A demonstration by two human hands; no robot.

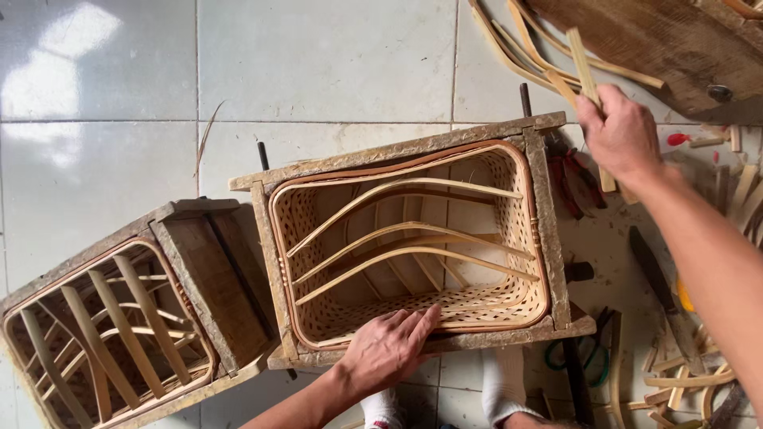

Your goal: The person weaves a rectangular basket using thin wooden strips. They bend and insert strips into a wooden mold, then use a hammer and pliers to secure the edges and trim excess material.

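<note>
A woven bamboo basket [509,306] sits inside a rough wooden mould frame [548,214] on the tiled floor. Three curved bamboo slats [397,234] span its opening. My left hand [389,345] lies flat on the near edge of the frame and basket rim, fingers spread. My right hand [620,131] is raised past the frame's far right corner, closed around a flat bamboo strip [582,67] that points up and away.
A second wooden mould with a slatted basket [111,334] lies tilted at the left. A wooden board [660,44] and loose bamboo strips [524,52] are at the upper right. Knives [656,274], red-handled pliers [568,179], green scissors [592,361] and offcuts [683,381] litter the right side.
</note>
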